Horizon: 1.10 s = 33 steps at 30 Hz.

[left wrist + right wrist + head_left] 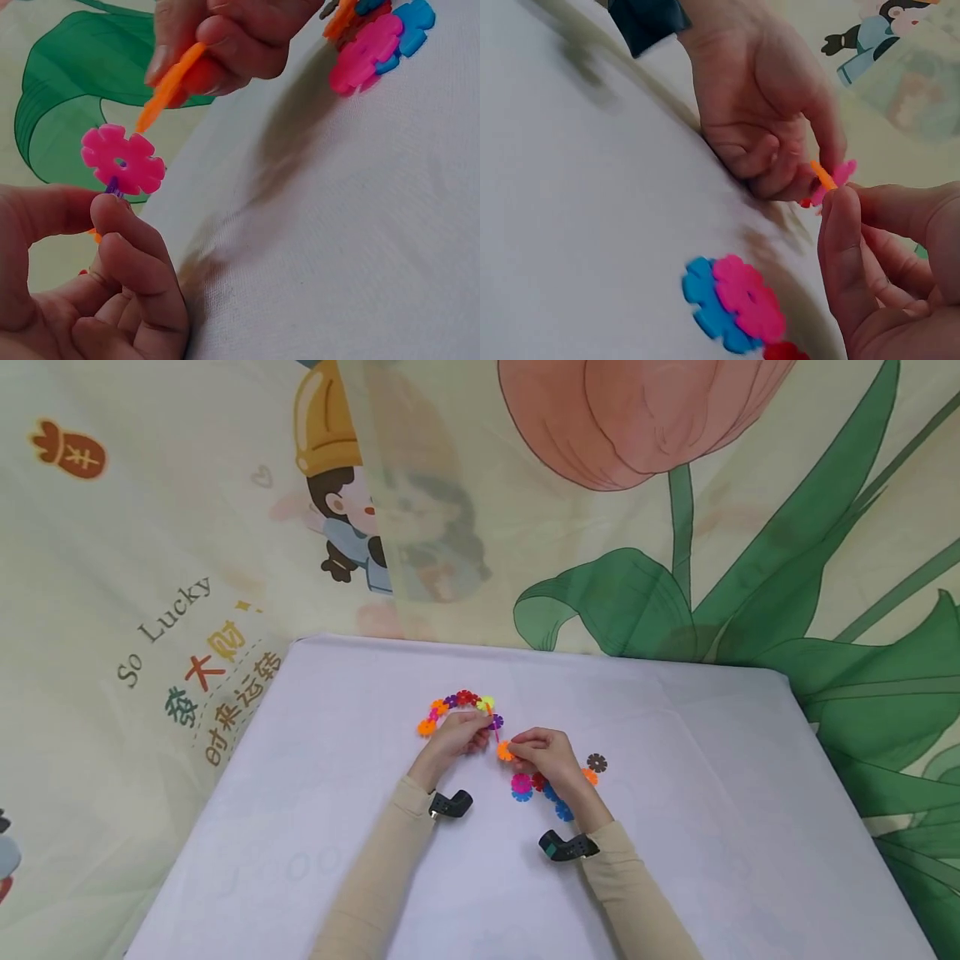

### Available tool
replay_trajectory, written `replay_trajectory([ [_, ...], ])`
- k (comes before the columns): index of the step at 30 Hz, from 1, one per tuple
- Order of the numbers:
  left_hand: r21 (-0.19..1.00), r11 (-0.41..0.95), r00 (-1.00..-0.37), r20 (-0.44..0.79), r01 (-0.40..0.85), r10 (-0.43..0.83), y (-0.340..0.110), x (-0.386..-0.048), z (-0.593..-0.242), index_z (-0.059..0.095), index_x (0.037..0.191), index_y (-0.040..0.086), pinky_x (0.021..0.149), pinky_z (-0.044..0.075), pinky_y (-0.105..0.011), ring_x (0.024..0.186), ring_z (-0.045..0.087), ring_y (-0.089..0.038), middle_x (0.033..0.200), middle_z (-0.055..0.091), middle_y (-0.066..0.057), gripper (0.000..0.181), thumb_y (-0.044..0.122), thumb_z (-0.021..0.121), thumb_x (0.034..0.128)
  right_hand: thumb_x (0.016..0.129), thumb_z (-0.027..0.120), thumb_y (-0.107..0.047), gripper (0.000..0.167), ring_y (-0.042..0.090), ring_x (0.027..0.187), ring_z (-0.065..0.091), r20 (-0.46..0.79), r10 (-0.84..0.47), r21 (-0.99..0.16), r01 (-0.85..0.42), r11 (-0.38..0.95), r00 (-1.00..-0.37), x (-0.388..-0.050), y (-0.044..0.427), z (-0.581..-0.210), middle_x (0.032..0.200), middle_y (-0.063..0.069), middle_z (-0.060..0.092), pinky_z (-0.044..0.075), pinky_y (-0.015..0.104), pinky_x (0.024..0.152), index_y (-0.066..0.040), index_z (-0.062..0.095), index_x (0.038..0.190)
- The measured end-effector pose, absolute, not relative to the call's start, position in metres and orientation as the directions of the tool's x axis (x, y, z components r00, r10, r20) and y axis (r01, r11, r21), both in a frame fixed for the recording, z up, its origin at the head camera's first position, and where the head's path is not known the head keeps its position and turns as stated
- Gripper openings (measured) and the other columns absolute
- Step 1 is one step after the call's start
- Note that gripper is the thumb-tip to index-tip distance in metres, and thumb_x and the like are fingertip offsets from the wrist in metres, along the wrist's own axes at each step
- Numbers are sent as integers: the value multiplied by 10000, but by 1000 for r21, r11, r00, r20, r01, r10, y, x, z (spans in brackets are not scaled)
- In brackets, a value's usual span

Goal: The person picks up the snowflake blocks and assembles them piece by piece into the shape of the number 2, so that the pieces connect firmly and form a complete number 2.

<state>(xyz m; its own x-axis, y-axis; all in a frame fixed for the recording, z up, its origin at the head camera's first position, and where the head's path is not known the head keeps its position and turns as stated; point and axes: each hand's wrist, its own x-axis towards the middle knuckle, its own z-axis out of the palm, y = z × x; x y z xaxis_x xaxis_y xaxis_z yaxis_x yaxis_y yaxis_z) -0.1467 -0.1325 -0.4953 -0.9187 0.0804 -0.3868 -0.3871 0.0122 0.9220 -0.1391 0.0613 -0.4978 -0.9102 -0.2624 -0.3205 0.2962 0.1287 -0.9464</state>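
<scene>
A curved chain of joined flower-shaped discs (465, 697) reaches my left hand (459, 737), whose thumb and finger pinch a purple disc (497, 722) near its end. In the left wrist view, a pink disc (124, 159) stands on that purple disc, above my left fingertips. My right hand (549, 755) pinches an orange disc (505, 751) by its edge. That orange disc (169, 88) is held edge-on beside the pink one; whether they touch, I cannot tell.
Below and around my right hand lie loose discs: a pink one (521, 783) overlapping a blue one, plus red, blue, orange and brown (597, 763) ones. A white cloth covers the table (300, 793), with a printed curtain (450, 527) behind it.
</scene>
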Motion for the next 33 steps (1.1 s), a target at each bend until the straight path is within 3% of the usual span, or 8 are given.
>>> replay_trajectory([
  [12,915,-31,-912,-399,-403,100,-133,-144,-494,647,872,7,612,471,-216,627,524,-145,712,576,-35,186,156,605,974,903,697,-45,184,160,671,693,-331,-257,-942,332,40,-908,-134,49,-499,855,109,718,565,239,650,44,672,1063],
  [18,920,-23,-918,-390,-392,67,-132,-145,-495,652,857,20,593,455,-210,613,510,-143,699,565,-40,168,125,589,973,904,683,-29,178,159,644,697,-306,-166,-952,305,29,-938,-126,37,-501,829,117,715,562,236,633,65,688,1055],
  [26,920,23,-920,-391,-391,6,-127,-148,-496,604,702,83,528,381,-199,546,451,-115,617,515,-5,255,110,595,955,880,674,35,147,172,577,678,-260,-51,-966,258,32,-964,-113,21,-501,747,96,671,547,221,590,59,700,1023],
  [33,922,33,-923,-385,-385,0,-125,-148,-496,611,705,85,519,353,-197,543,440,-102,610,510,6,249,88,596,953,872,642,48,121,158,544,658,-162,3,-986,162,34,-987,-108,14,-505,724,113,668,533,197,573,83,699,972],
])
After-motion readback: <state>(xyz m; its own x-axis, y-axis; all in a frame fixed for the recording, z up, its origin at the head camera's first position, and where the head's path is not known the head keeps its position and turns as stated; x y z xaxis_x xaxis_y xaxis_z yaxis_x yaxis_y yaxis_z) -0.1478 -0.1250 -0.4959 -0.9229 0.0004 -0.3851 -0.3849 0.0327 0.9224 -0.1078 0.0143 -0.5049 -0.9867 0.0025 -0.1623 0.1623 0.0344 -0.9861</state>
